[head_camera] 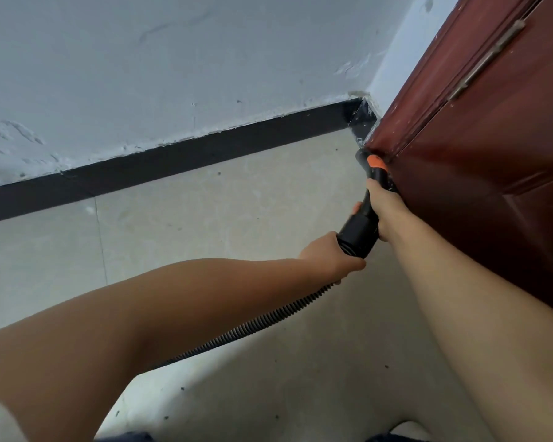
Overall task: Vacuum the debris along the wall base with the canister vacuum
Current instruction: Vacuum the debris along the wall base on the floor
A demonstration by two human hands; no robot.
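Corner by the door. We hold the vacuum nozzle [369, 199] two-handed: right hand [388, 215] wrapped round the black wand just behind the orange collar [375, 162], left hand [334, 258] gripping the cuff where the ribbed hose [237, 333] joins. Hose trails back under our left forearm; canister itself out of view.

Nozzle tip sits in the corner where the black baseboard [186, 157] meets the red-brown door [479, 161], touching or just off the floor — we cannot tell which.

Debris: pale plaster crumbs along the baseboard top edge, dark specks scattered on the grey tiled floor [237, 202].

For a good pass, we judge: keep the tip low and tight to the baseboard foot, draw it slowly leftward along the wall, left hand feeding hose slack so it doesn't tug. Linger in the corner first; grit likely collects there.
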